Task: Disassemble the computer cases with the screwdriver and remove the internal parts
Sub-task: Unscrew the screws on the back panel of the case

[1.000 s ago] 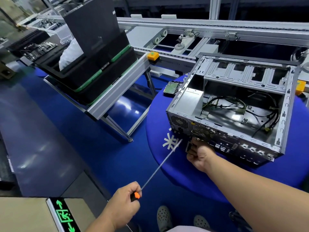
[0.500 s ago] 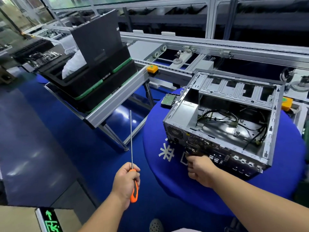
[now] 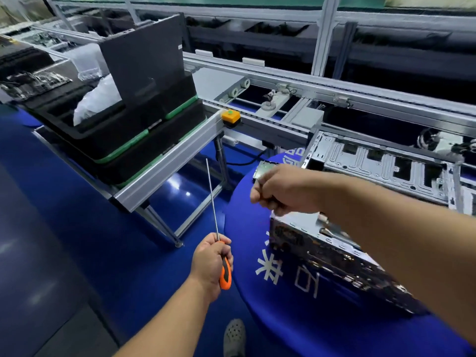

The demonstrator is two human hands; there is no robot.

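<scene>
An open grey computer case (image 3: 386, 171) lies on the round blue table (image 3: 244, 228), its rear port panel (image 3: 322, 251) facing me. My right hand (image 3: 283, 189) hovers over the case's left rear corner. Its fingers are curled round something small and dark, too blurred to name. My left hand (image 3: 210, 261) grips the orange handle of a long screwdriver (image 3: 225, 274), held left of the table with the thin shaft pointing up. My right forearm hides most of the case's inside.
A hard drive (image 3: 261, 168) lies on the table just behind my right hand. Stacked black trays (image 3: 123, 135) sit on an aluminium rack at left. A roller conveyor with an orange button box (image 3: 230, 115) runs behind the table. My shoe (image 3: 234, 336) is on the blue floor.
My right hand left the rear panel and rose above the case's corner, fingers still curled. My left hand swung the screwdriver from the case to upright. The view moved closer and lower.
</scene>
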